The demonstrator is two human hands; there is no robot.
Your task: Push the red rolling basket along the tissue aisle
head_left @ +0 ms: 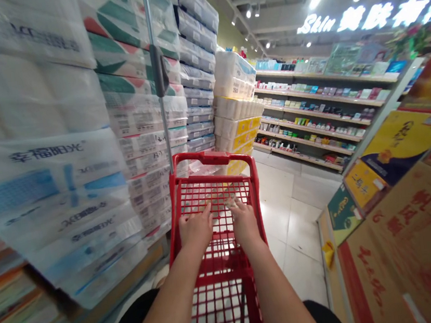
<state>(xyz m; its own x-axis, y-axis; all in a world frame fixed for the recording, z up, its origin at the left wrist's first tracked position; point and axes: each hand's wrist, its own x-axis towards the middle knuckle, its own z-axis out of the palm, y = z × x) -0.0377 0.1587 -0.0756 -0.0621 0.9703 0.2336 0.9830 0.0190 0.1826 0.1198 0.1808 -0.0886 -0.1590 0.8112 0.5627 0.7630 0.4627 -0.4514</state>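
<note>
A red plastic shopping cart with a grid pattern stands directly ahead of me in the aisle. Over its upper grid panel, my left hand lies palm down near the left side, fingers stretched forward. My right hand is beside it on the right, with its fingers spread over the same grid. Neither hand shows an object in it. Whether the palms press on the plastic is hard to make out. Below my forearms, the lower grid shows the floor through its openings.
Wrapped tissue packs are stacked high along the left. A thin metal pole with a dark grip rises at the cart's far left corner. Printed cartons line the right side. Shelves of small boxes stand beyond the tiled floor.
</note>
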